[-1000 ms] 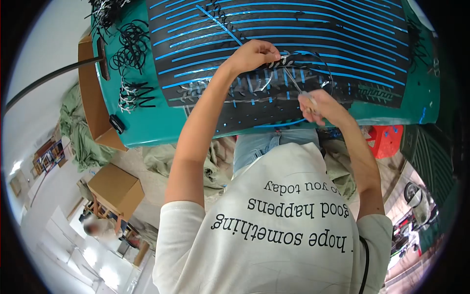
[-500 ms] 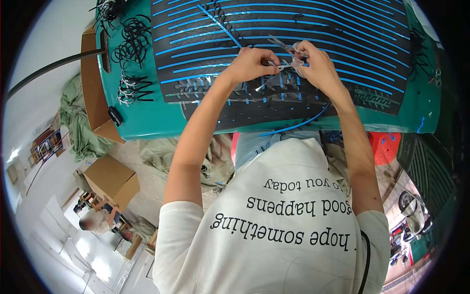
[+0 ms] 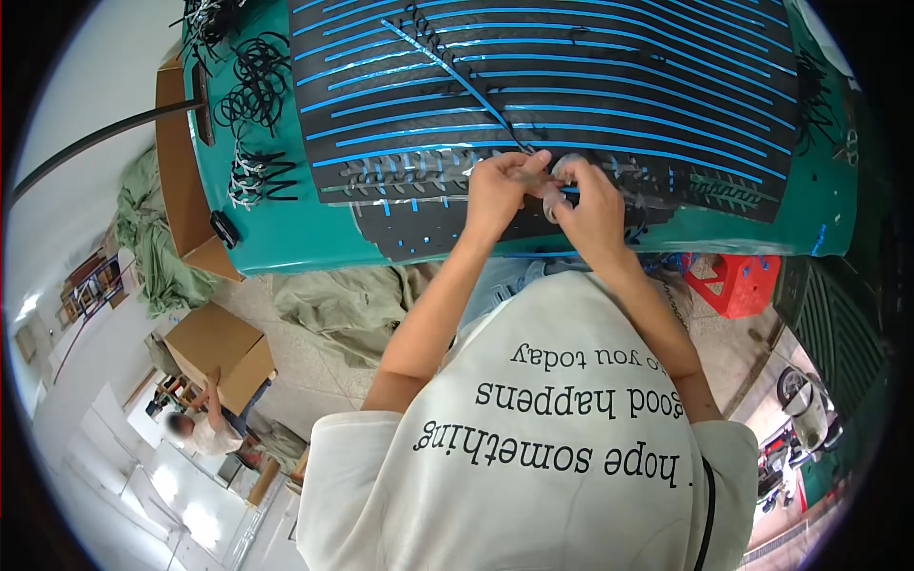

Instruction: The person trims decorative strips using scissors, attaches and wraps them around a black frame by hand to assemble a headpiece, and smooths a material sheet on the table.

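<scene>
My left hand (image 3: 500,195) is pinched over the lower edge of a black sheet (image 3: 428,224); what its fingers hold is mostly hidden. Close against it, my right hand (image 3: 592,205) is closed on scissors (image 3: 569,164) with clear handles, whose blades are hard to see. A bit of blue shows between the hands. Long blue strips run across the sheet, and one loose blue strip (image 3: 443,65) lies diagonally over them, ending near my fingers. Dark, leaf-like braided strips (image 3: 390,179) lie along the lower part, left of my hands, with small blue offcuts below.
The sheet rests on a green-covered table (image 3: 276,249). Black cord bundles (image 3: 252,86) and a small black object (image 3: 224,228) lie at its left. Below the right side stands a red plastic stool (image 3: 738,285). At lower left, another person (image 3: 205,433) touches a cardboard box (image 3: 219,352).
Both hands have come down towards my body and closer together. The scissor blades, visible before, are now hard to make out. More of the diagonal blue strip shows. The other person's arm has moved.
</scene>
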`<state>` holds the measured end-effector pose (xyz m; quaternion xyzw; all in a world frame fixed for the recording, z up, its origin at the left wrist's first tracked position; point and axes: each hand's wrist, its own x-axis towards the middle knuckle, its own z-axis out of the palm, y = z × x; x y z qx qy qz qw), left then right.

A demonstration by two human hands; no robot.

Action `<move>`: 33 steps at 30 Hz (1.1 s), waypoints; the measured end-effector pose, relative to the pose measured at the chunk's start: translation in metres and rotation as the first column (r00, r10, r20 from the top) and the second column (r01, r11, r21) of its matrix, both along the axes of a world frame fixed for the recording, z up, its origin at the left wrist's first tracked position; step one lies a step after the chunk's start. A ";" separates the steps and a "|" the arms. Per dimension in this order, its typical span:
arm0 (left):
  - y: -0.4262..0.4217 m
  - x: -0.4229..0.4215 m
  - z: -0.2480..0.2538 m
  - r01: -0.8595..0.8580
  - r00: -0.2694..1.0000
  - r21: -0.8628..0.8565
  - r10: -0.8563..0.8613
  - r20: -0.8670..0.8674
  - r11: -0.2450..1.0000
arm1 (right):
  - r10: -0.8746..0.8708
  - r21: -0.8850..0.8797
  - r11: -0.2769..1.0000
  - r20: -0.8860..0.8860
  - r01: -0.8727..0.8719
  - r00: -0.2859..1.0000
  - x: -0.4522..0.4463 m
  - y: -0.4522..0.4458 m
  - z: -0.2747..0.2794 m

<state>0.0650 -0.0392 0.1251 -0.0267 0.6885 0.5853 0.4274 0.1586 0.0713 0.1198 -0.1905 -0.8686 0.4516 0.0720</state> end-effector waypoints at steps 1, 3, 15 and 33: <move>0.001 0.003 -0.006 -0.014 1.000 -0.001 0.014 -0.001 1.000 | 0.003 0.092 0.996 -0.008 -0.002 1.000 0.006 -0.004 0.000; 0.001 0.010 -0.013 -0.044 0.999 -0.001 0.044 0.009 0.999 | 0.000 0.186 0.982 -0.001 0.000 1.000 0.016 -0.009 0.003; -0.005 0.054 -0.017 -0.291 0.955 0.182 0.276 0.104 0.939 | 0.335 -0.843 0.455 0.462 0.289 0.821 0.059 0.018 0.044; -0.001 0.081 0.002 -0.316 0.949 0.164 0.308 0.070 0.935 | 0.341 -0.782 0.572 0.502 0.248 0.795 0.056 0.017 0.036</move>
